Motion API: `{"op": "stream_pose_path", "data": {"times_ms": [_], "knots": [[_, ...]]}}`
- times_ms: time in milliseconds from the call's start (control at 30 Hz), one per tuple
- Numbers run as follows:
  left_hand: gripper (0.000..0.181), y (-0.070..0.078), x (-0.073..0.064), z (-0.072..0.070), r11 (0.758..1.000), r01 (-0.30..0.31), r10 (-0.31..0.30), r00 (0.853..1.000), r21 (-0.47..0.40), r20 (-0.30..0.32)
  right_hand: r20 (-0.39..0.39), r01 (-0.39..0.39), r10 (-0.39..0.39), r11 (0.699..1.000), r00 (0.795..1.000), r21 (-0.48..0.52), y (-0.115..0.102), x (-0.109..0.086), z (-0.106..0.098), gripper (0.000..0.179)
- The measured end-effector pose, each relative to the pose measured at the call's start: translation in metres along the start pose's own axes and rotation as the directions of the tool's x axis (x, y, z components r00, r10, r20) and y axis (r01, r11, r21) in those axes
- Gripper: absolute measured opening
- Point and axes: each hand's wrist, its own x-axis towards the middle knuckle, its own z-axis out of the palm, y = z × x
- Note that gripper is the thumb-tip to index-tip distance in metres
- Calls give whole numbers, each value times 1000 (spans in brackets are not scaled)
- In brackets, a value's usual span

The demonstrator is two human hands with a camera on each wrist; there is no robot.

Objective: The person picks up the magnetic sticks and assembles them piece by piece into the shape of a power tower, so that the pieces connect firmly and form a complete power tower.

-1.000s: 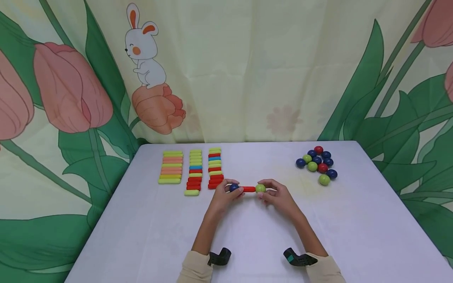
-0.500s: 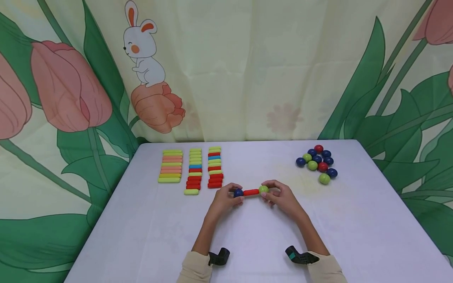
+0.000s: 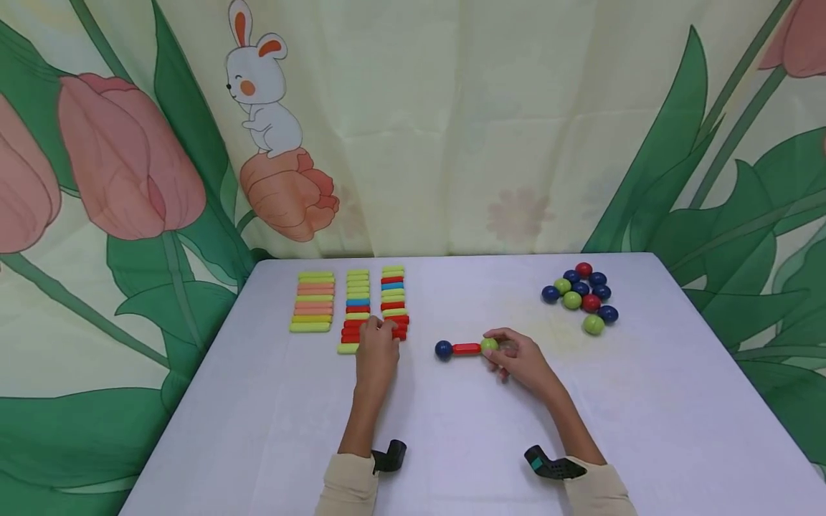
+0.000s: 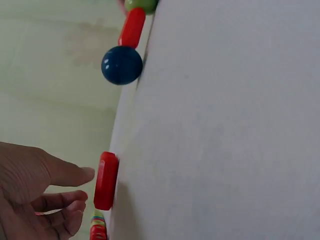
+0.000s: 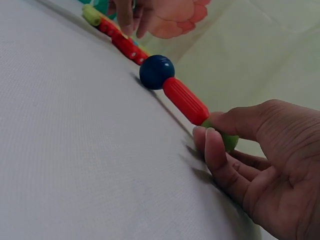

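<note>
My right hand (image 3: 519,362) pinches a green ball (image 3: 489,345) between thumb and fingers. A red rod (image 3: 467,349) joins that ball to a dark blue ball (image 3: 443,350), making one straight piece. In the right wrist view, the blue ball (image 5: 157,72) is at the far end, and the fingers partly cover the green one. My left hand (image 3: 376,358) is over the near ends of the middle and right rod columns. In the left wrist view, its thumb and fingers lie beside a red rod (image 4: 106,181), with a narrow gap showing between thumb tip and rod.
Columns of coloured rods lie at left: one of green, orange and yellow rods (image 3: 312,301), a middle one (image 3: 358,287) and a right one (image 3: 392,287). Loose red, blue and green balls (image 3: 590,303) cluster at back right. A printed curtain (image 3: 413,129) hangs behind the white table (image 3: 452,444).
My left hand has let go of the blue ball and moved left to the rod columns. My right hand, still holding the green ball, has shifted slightly right with the joined piece.
</note>
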Motion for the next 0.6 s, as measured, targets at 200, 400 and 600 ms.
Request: {"op": "stream_pose_path", "data": {"times_ms": [200, 400, 600], "knots": [[48, -9, 1, 2, 998, -30, 29, 999, 58, 31, 6, -12, 12, 1000, 1000, -16, 0, -1, -3, 40], [39, -8, 0, 7, 1000, 6, -3, 984, -19, 177, -44, -19, 17, 999, 999, -45, 1, -3, -1, 42], [26, -6, -2, 11, 958, 110, -13, 939, -266, 344, -57, 5, -8, 999, 998, -53, 1, 0, 2, 42]]}}
